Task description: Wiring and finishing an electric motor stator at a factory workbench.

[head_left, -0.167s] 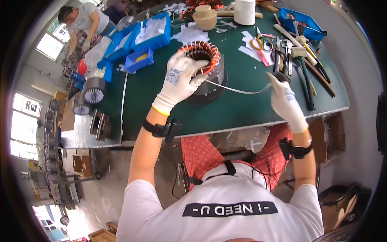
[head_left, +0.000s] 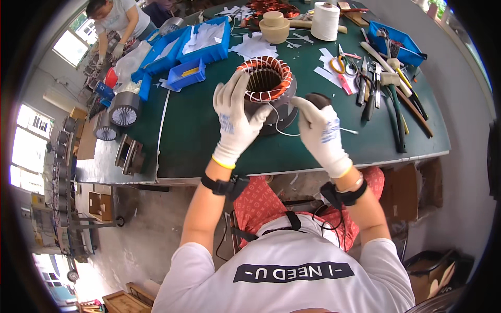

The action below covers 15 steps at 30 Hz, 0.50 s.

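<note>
**Inspector A:** A workshop is surrounding the bench, and a co-worker (head_left: 119, 23) is bending over work at the far left. A green tabletop (head_left: 209, 148) is carrying the stock. Where is the main piece standing?

**Inspector B:** The wound stator (head_left: 281, 67), ringed in orange and laced with white, is standing at mid-bench on a dark round base (head_left: 269, 129), directly before the wearer. That position is apparently giving both hands access.

**A:** State of the left hand (head_left: 233, 116)?

**B:** It is spreading wide, fingers lying against the ring's left side, thumb reaching along the near side. It is presumably steadying the piece.

**A:** And the right hand (head_left: 320, 130)?

**B:** It is curling around a dark rounded object (head_left: 317, 99), whose kind is not showing clearly. Its fingertips are pointing toward the stator. A white cord (head_left: 286, 134) is looping slack from the stator's near side and passing by that hand, its end emerging beyond. Whether the fingers are pinching it, one cannot tell.

**A:** Surrounding items?

**B:** Scissors (head_left: 338, 64) and a mallet (head_left: 390, 79) are lying among other tools on the right, likely for the right hand's convenience. Blue trays (head_left: 206, 51) are holding white pieces at the left, presumably so these are not scattering.
</note>
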Tool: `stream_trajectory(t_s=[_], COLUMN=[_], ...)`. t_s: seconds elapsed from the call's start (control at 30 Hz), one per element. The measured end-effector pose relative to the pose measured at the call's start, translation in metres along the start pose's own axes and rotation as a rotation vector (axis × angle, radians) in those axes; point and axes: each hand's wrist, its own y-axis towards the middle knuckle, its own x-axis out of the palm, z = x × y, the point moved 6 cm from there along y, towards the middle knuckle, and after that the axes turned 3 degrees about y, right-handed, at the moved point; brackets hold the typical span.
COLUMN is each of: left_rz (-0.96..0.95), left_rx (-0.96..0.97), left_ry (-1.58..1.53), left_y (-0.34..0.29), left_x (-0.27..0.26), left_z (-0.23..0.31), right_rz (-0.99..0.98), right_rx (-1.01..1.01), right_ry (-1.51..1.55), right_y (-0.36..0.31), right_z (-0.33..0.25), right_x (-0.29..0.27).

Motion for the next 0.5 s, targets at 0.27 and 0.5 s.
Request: stream_trajectory(t_s=[0.27,0.5], left_rz=[-0.3,-0.638], left_rx=[-0.398,-0.805], left_ry=[-0.682,-1.247], left_y=[-0.064,-0.069], left_x=[-0.017,0.051], left_z=[0.016,0.047], right_rz=[-0.53,-0.939], right_rx=[0.134,-0.24], right_ry=[0.273,-0.301], right_y=[0.026,0.094], right_z=[0.002,0.015], right_x=[0.025,0.062])
